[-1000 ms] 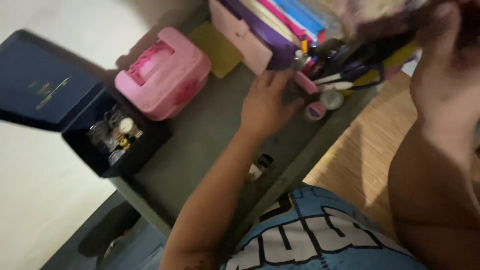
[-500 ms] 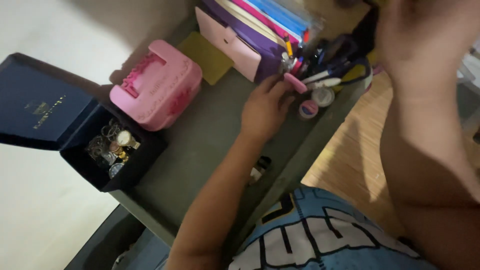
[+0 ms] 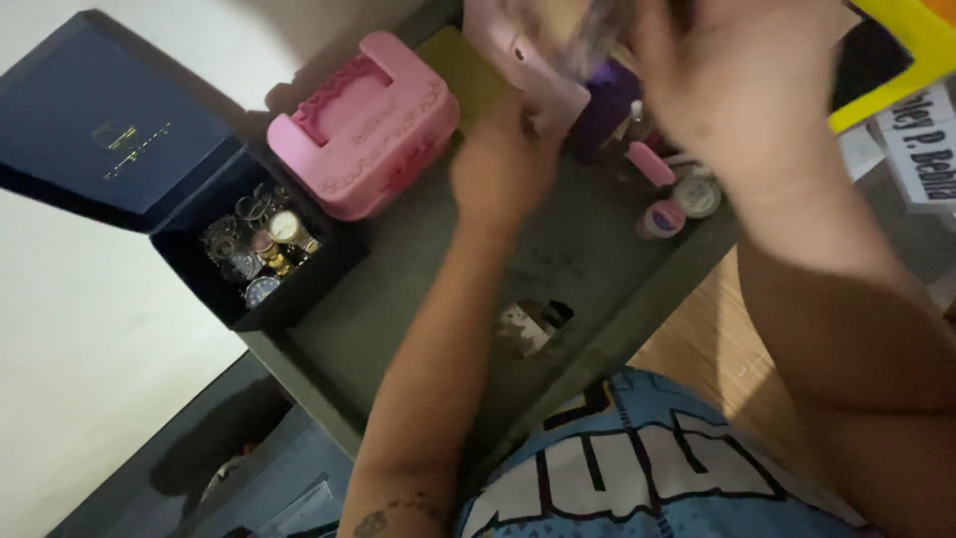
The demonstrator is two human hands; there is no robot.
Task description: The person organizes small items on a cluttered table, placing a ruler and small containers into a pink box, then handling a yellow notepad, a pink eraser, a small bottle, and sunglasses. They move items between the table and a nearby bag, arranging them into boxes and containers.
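Note:
My left hand (image 3: pixel 501 159) reaches across the grey-green table (image 3: pixel 418 289), its back toward me. Its fingers press against the lower edge of a pink wallet (image 3: pixel 518 55) that stands upright at the far side; the fingers curl out of sight. My right hand (image 3: pixel 732 85) is raised and blurred over the upright purple pouch (image 3: pixel 602 105) and the pens beside it. Whether it holds anything is not visible. A pink tube (image 3: pixel 649 164) lies just below it.
A pink plastic case (image 3: pixel 363 125) stands left of my left hand. An open navy box (image 3: pixel 254 254) holds several watches, its lid (image 3: pixel 100 130) tipped back. Two small round jars (image 3: pixel 679 207) sit near the table's right edge. A yellow folder (image 3: pixel 901 50) is at the top right.
My left hand moved from the pens and pink tube up to the pink wallet. My right hand came down and left over the pouches. The view shifted, so everything sits further right.

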